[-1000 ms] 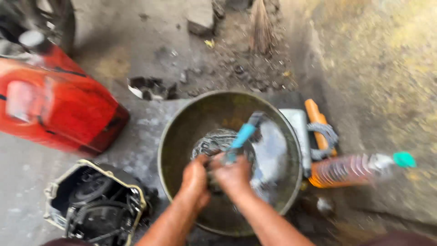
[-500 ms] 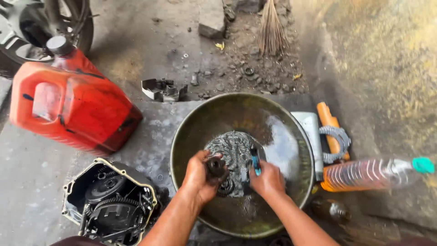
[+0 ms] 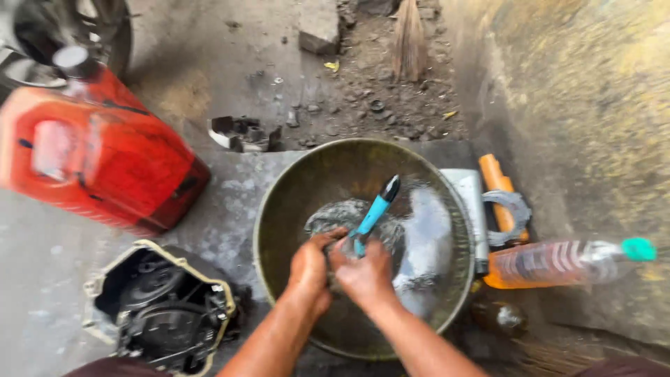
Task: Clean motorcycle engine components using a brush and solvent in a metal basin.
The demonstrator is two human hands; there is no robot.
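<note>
Right hand point(image 3: 366, 276) clenched on brush point(image 3: 373, 213), teal handle with black tip angled up and right, left hand point(image 3: 309, 269) curled around a dark part, hidden between both hands, low in metal basin point(image 3: 279, 202) holding grey liquid, red jug point(image 3: 105, 157) left, engine case point(image 3: 160, 311) near left rim, bottle point(image 3: 558, 262) close right.

Half a second ago the two hands were apart over the bowl point(image 3: 279, 202); now the right hand point(image 3: 364, 274) has closed in against the left hand point(image 3: 309, 269) near the bowl's middle. The blue-handled brush point(image 3: 372, 213), then lying low in the right fist, now stands up and slants toward the bowl's far rim. The small dark part, plain before in the left hand, is now hidden, probably between both palms.
</note>
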